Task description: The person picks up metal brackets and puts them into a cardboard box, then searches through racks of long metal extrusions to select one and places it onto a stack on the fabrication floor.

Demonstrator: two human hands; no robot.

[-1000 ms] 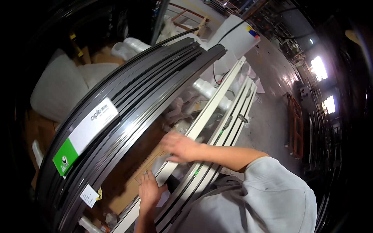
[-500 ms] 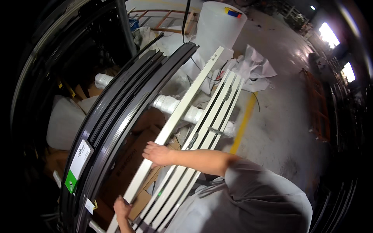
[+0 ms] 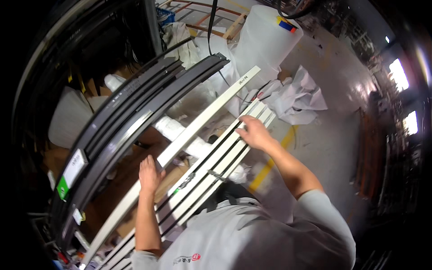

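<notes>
A single long off-white bar (image 3: 209, 114) rests slantwise over white-wrapped supports, left of a bundle of similar white bars (image 3: 211, 157). My left hand (image 3: 150, 174) lies on the single bar partway along, fingers stretched and thumb apart, covering a short stretch of it. At the bundle's far end, my right hand (image 3: 255, 133) is open, with fingers bent and a gap between thumb and forefinger. Its fingertips are at the bundle's bars; contact is hard to tell. Grey twisted ties (image 3: 186, 181) lie across the bundle.
Dark grey profiles (image 3: 130, 121) with a white-and-green label lie to the left. A white-wrapped support (image 3: 171, 128) runs beneath the bars. Beyond stand a large roll of white wrapping (image 3: 265, 42) and crumpled white sheeting (image 3: 299, 96). A yellow line (image 3: 272, 164) marks the floor at right.
My right hand has left the single bar and moved far and right to the bundle's end. My left hand has moved farther along the single bar. The view has shifted slightly.
</notes>
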